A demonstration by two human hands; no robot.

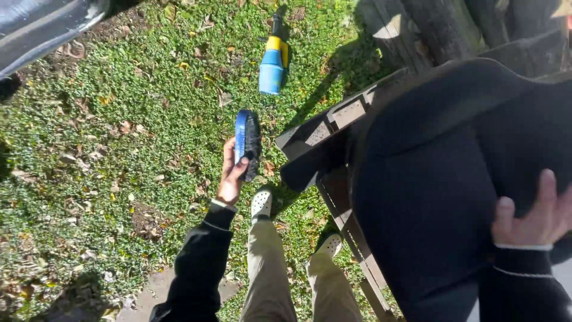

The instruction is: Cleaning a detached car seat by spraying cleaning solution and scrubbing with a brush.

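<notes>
One brush (247, 143) sits gripped in the left hand (229, 176).

Blue-backed black brush (246, 143) held upright over grass; large black seat cushion (441, 179) rests tilted on a wooden frame.

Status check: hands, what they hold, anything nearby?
Left hand grips blue-black brush. Right hand on black seat. Spray bottle lies apart on grass.

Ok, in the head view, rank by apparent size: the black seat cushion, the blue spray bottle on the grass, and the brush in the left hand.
1. Black seat cushion, largest by far, though nearest the camera.
2 and 3. Brush and blue spray bottle look about alike; the bottle lies farther off, so unranked.
</notes>
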